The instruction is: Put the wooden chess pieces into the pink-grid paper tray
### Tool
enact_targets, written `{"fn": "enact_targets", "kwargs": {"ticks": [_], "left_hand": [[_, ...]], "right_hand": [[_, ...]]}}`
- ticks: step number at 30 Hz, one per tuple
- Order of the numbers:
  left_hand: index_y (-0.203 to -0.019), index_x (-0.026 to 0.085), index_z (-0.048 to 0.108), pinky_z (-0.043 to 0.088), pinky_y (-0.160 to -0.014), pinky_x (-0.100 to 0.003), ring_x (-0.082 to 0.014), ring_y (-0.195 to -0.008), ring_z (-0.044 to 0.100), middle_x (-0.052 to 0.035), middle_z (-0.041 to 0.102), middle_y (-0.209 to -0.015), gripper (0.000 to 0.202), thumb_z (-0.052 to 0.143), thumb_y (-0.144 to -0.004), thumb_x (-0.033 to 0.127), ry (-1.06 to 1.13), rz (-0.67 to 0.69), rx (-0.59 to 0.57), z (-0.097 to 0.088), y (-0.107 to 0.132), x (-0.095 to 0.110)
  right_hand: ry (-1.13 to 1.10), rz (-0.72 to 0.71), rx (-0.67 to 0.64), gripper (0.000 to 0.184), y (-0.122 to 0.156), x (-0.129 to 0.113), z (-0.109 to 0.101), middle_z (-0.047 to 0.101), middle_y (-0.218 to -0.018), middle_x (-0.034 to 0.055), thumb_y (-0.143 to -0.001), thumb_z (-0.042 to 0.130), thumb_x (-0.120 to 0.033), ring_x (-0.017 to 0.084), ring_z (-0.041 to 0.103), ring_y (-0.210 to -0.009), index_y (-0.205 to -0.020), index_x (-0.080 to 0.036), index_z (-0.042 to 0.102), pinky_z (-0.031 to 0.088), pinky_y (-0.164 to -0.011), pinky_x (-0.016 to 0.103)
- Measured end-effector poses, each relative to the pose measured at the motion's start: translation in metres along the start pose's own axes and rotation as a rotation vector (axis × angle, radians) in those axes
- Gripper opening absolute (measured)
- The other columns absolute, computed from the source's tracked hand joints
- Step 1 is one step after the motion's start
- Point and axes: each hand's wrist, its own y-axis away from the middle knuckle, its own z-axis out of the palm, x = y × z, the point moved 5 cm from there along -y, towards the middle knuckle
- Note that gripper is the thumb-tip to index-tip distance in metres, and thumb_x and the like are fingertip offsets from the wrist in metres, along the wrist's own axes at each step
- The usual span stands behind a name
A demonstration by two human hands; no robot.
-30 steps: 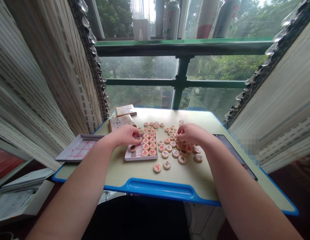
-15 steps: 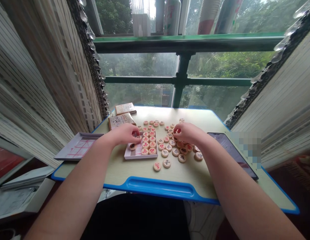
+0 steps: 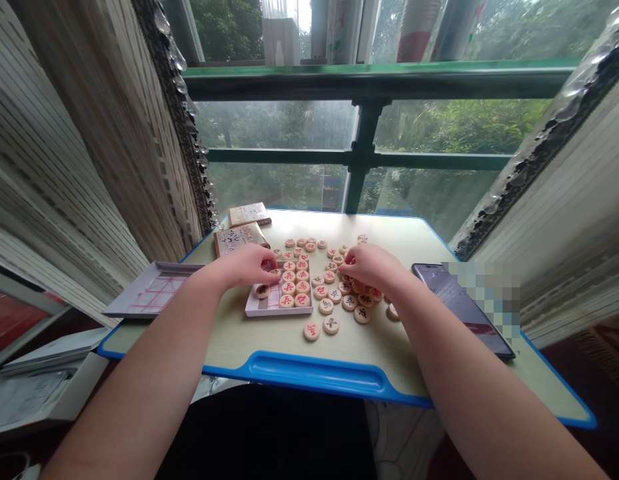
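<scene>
A shallow white box (image 3: 252, 311) holds rows of round wooden xiangqi pieces with red characters in its right part; one dark-lettered piece (image 3: 262, 291) lies at its left. My left hand (image 3: 252, 263) reaches over the box's far left corner, its fingers closed on a dark-lettered xiangqi piece (image 3: 274, 273). Loose pieces are spread to the right of the box, among them a red-lettered piece (image 3: 312, 331) near the front. Over this group is my right hand (image 3: 366, 265), thumb and fingers pinched together low among the pieces. Whatever those fingers hold is hidden.
The white box lid (image 3: 156, 293) lies left of the box, under my left forearm. Two small patterned boxes (image 3: 240, 238) sit at the back left. A phone or tablet (image 3: 459, 310) rests at the right. A blue tray groove (image 3: 319, 373) edges the table's front.
My right hand has shifted slightly left among the loose pieces. The left hand stays over the box with its fingers on the same piece. The view has moved slightly.
</scene>
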Motion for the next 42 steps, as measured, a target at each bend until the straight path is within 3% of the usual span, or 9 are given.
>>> {"fn": "enact_targets", "kwargs": {"ticks": [5, 11, 18, 23, 29, 35, 42], "left_hand": [[-0.084, 0.021, 0.069, 0.033, -0.055, -0.026, -0.0161, -0.064, 0.054, -0.0012, 0.064, -0.071, 0.036, 0.059, -0.067, 0.051, -0.002, -0.005, 0.001, 0.0, -0.001, -0.001], [-0.084, 0.021, 0.068, 0.034, -0.055, -0.026, -0.0167, -0.066, 0.055, -0.001, 0.065, -0.073, 0.037, 0.059, -0.067, 0.052, -0.007, 0.0, 0.003, 0.001, -0.001, -0.001], [-0.083, 0.021, 0.069, 0.034, -0.055, -0.026, -0.0166, -0.066, 0.056, -0.0022, 0.065, -0.073, 0.035, 0.057, -0.069, 0.05, -0.022, 0.027, 0.036, 0.0, -0.001, 0.003], [-0.082, 0.021, 0.069, 0.034, -0.056, -0.026, -0.0175, -0.067, 0.056, -0.0027, 0.066, -0.074, 0.034, 0.056, -0.069, 0.049, -0.025, 0.06, 0.042, 0.002, -0.002, 0.006], [-0.082, 0.022, 0.067, 0.035, -0.056, -0.026, -0.018, -0.068, 0.057, -0.0021, 0.066, -0.074, 0.031, 0.056, -0.069, 0.048, -0.026, 0.036, 0.023, 0.003, -0.002, 0.006], [-0.085, 0.022, 0.066, 0.036, -0.058, -0.027, -0.019, -0.069, 0.057, -0.0023, 0.066, -0.076, 0.033, 0.055, -0.069, 0.048, -0.036, 0.031, 0.022, 0.004, -0.003, 0.005], [-0.084, 0.022, 0.066, 0.036, -0.058, -0.026, -0.0192, -0.07, 0.057, -0.0026, 0.066, -0.076, 0.033, 0.054, -0.07, 0.049, -0.04, 0.026, 0.02, 0.004, -0.002, 0.005]], "right_hand": [[-0.112, 0.0, 0.038, 0.032, 0.0, 0.01, -0.01, 0.07, -0.083, 0.0086, -0.082, 0.05, -0.043, 0.018, 0.06, -0.071, -0.084, -0.019, 0.071, 0.04, -0.06, 0.026], [-0.17, 0.125, 0.196, 0.026, -0.005, 0.041, -0.03, 0.071, -0.096, 0.0084, -0.079, 0.051, -0.024, 0.019, 0.061, -0.083, -0.094, -0.018, 0.071, 0.041, -0.063, 0.025], [-0.067, 0.265, 0.044, 0.039, 0.002, 0.067, -0.034, 0.069, -0.108, 0.0085, -0.074, 0.056, -0.017, 0.02, 0.063, -0.09, -0.111, -0.018, 0.068, 0.043, -0.068, 0.024], [0.029, 0.241, -0.04, 0.041, 0.01, 0.058, -0.036, 0.067, -0.112, 0.0101, -0.077, 0.057, -0.022, 0.021, 0.062, -0.096, -0.117, -0.017, 0.065, 0.044, -0.071, 0.023], [0.072, 0.266, -0.115, 0.042, 0.014, 0.055, -0.032, 0.071, -0.092, 0.012, -0.077, 0.058, -0.022, 0.022, 0.065, -0.081, -0.118, -0.015, 0.064, 0.044, -0.064, 0.027], [0.125, 0.292, -0.12, 0.047, 0.012, 0.059, -0.032, 0.068, -0.108, 0.0132, -0.074, 0.058, -0.01, 0.024, 0.063, -0.095, -0.12, -0.015, 0.063, 0.046, -0.073, 0.027], [0.134, 0.331, -0.152, 0.048, 0.012, 0.056, -0.031, 0.071, -0.096, 0.0145, -0.075, 0.059, -0.008, 0.022, 0.067, -0.084, -0.123, -0.011, 0.061, 0.048, -0.075, 0.028]]}}
